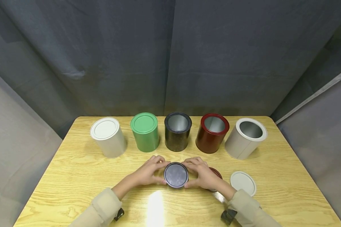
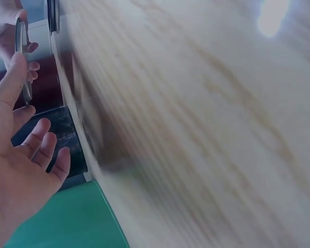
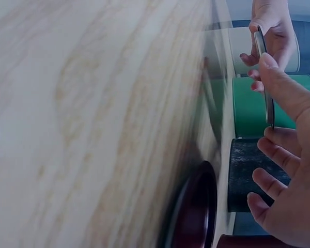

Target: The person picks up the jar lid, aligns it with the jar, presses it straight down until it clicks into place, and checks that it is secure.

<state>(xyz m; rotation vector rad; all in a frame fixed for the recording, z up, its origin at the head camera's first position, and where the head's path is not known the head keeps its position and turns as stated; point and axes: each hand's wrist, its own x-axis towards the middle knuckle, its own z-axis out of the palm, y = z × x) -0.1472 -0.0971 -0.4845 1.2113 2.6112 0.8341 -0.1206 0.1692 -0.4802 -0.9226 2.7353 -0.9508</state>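
A round black can lid (image 1: 176, 175) is held flat between both hands, above the wooden table. My left hand (image 1: 149, 171) pinches its left edge with thumb and forefinger, the other fingers loosely bent. Its right edge is pinched the same way by my right hand (image 1: 201, 175). In both wrist views the lid (image 3: 270, 111) appears edge-on, off the tabletop. Behind it stands a black can (image 1: 176, 138) with an open top. A dark red lid (image 1: 217, 172) lies partly hidden under my right hand and forearm.
Along the back of the table (image 1: 74, 176) stand a white can (image 1: 110, 145) and a green can (image 1: 146, 138), both lidded. A red can (image 1: 210, 140) and another white can (image 1: 240, 145) are open-topped. A white lid (image 1: 243, 183) lies at right. Grey curtains (image 1: 170, 63) hang around.
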